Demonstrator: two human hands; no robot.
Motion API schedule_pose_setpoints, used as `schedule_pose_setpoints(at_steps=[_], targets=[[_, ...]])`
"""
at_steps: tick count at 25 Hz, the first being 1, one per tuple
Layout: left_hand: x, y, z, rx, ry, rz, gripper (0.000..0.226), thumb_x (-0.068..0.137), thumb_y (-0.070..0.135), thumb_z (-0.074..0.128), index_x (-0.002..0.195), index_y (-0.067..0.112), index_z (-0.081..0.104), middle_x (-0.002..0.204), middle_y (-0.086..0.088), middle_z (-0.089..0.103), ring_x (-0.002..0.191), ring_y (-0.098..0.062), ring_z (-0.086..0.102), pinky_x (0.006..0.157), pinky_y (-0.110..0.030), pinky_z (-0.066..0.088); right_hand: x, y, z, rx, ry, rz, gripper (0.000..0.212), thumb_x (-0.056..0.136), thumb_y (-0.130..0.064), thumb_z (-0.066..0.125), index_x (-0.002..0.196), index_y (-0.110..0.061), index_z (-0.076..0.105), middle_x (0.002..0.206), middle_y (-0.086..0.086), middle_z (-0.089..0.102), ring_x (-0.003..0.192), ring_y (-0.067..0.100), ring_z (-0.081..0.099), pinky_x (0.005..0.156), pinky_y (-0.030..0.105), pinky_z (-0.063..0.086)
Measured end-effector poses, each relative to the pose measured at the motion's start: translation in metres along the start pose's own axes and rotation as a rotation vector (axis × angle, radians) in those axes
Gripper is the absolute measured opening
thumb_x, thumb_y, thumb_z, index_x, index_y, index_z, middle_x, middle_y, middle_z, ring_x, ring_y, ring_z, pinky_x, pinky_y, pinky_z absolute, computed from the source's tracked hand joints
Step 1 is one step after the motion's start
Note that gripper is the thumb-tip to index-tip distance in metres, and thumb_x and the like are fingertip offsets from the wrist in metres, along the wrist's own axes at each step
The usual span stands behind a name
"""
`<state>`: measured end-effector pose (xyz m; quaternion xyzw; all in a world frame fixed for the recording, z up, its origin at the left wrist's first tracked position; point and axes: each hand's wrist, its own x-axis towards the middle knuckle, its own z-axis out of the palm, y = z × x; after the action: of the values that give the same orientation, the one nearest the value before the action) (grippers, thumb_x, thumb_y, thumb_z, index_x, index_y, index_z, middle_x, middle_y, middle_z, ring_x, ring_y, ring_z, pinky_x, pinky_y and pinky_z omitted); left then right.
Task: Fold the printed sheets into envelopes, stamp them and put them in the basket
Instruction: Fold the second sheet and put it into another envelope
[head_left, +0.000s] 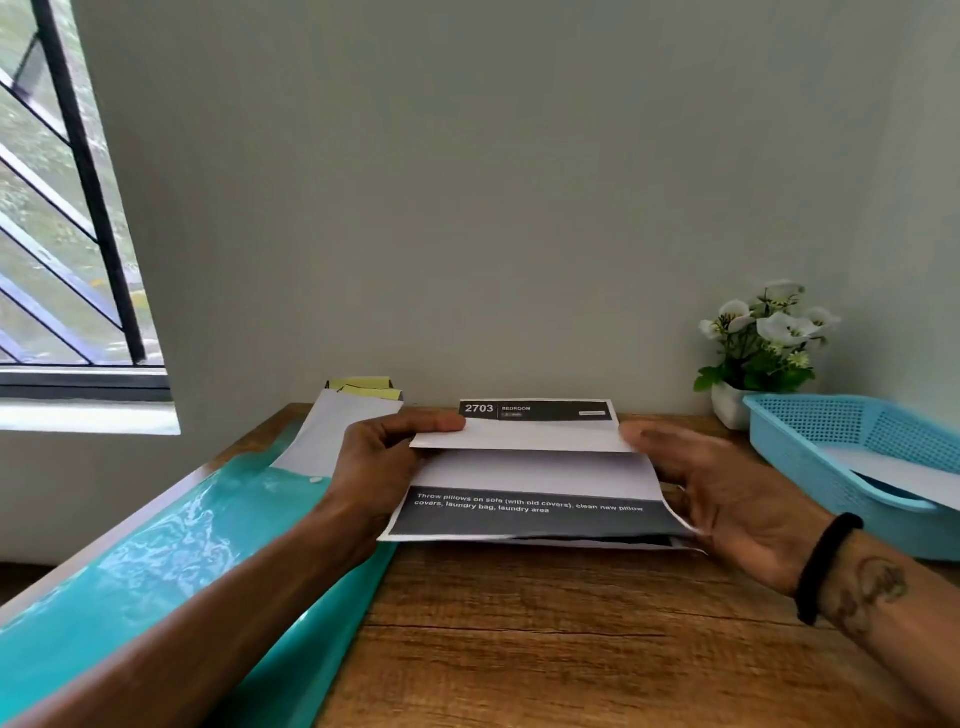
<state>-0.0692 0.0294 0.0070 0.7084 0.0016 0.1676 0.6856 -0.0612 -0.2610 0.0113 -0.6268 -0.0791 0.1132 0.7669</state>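
Note:
A printed sheet (530, 475) with dark bands and white text is held just above the wooden table (545, 634), partly folded, its top flap bent over. My left hand (379, 462) pinches the flap's left edge with thumb on top. My right hand (722, 483) holds the sheet's right edge, fingers curled under it. A light blue plastic basket (841, 457) stands at the right with white paper inside.
A teal plastic folder (171, 551) lies along the table's left side with white sheets (332, 431) sticking out of it. Yellow sticky notes (363, 387) sit by the wall behind. A potted white flower (763, 343) stands at the back right. A window is at the left.

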Motion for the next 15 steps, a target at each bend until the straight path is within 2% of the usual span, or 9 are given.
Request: schedule_pose_setpoints(at_steps=[2,3,5,7,9,11,13,15], targets=[[-0.0004,0.0019,-0.0005,-0.018,0.006,-0.010,0.037,0.101,-0.002,0.057,0.102,0.025,0.082,0.100,0.005,0.080,0.086,-0.021,0.075,0.060,-0.021,0.060,-0.0001,0.0030,0.0017,-0.040,0.029,-0.008,0.055,0.079,-0.008,0.081,0.131,-0.018,0.065,0.111,0.015,0.080,0.098,0.031,0.079,0.070,0.037,0.067],[-0.0006,0.0035,-0.0002,-0.089,-0.006,-0.036,0.034,0.104,0.004,0.055,0.108,0.028,0.080,0.102,0.000,0.081,0.085,-0.022,0.076,0.061,-0.025,0.061,-0.0004,0.0032,0.0020,-0.040,0.047,-0.028,0.060,0.076,-0.002,0.082,0.132,-0.018,0.063,0.109,0.015,0.080,0.096,0.031,0.079,0.069,0.036,0.067],[-0.0032,0.0089,-0.0002,-0.247,-0.043,-0.145,0.024,0.109,0.024,0.051,0.115,0.031,0.073,0.106,-0.005,0.080,0.092,-0.025,0.077,0.069,-0.035,0.064,-0.0016,0.0004,0.0019,-0.022,0.095,-0.079,0.065,0.075,0.002,0.081,0.133,-0.017,0.060,0.107,0.017,0.080,0.091,0.035,0.080,0.062,0.035,0.067],[-0.0048,0.0106,-0.0017,-0.268,-0.111,-0.232,0.023,0.108,0.037,0.050,0.112,0.026,0.069,0.109,-0.007,0.079,0.100,-0.029,0.076,0.073,-0.040,0.063,-0.0007,-0.0024,0.0001,-0.016,0.156,-0.126,0.067,0.075,0.000,0.082,0.135,-0.018,0.059,0.109,0.017,0.080,0.090,0.039,0.079,0.057,0.034,0.066],[-0.0048,0.0080,-0.0006,-0.176,-0.178,-0.259,0.024,0.101,0.036,0.061,0.116,0.019,0.069,0.111,-0.012,0.077,0.101,-0.032,0.076,0.072,-0.041,0.064,0.0003,-0.0031,-0.0025,-0.039,0.188,-0.158,0.067,0.077,-0.002,0.083,0.137,-0.020,0.058,0.111,0.012,0.080,0.088,0.036,0.080,0.058,0.033,0.065],[-0.0061,0.0071,0.0004,-0.107,-0.204,-0.268,0.028,0.097,0.031,0.067,0.121,0.015,0.070,0.108,-0.013,0.079,0.099,-0.031,0.077,0.076,-0.039,0.065,0.0007,-0.0034,-0.0034,-0.082,0.201,-0.184,0.065,0.079,-0.004,0.083,0.137,-0.023,0.059,0.107,0.004,0.082,0.086,0.026,0.081,0.060,0.034,0.064],[-0.0053,0.0072,-0.0007,-0.109,-0.174,-0.259,0.026,0.097,0.028,0.068,0.120,0.015,0.072,0.107,-0.011,0.080,0.100,-0.030,0.077,0.082,-0.042,0.065,0.0008,-0.0051,-0.0030,-0.105,0.200,-0.198,0.056,0.082,-0.006,0.081,0.132,-0.022,0.061,0.102,0.002,0.082,0.083,0.022,0.081,0.061,0.034,0.064],[-0.0039,0.0073,-0.0017,-0.130,-0.157,-0.252,0.024,0.099,0.028,0.066,0.120,0.017,0.072,0.112,-0.013,0.078,0.105,-0.032,0.076,0.090,-0.048,0.063,0.0010,-0.0062,-0.0028,-0.089,0.189,-0.197,0.043,0.086,-0.004,0.076,0.125,-0.017,0.065,0.102,0.005,0.082,0.079,0.025,0.081,0.059,0.032,0.065]])
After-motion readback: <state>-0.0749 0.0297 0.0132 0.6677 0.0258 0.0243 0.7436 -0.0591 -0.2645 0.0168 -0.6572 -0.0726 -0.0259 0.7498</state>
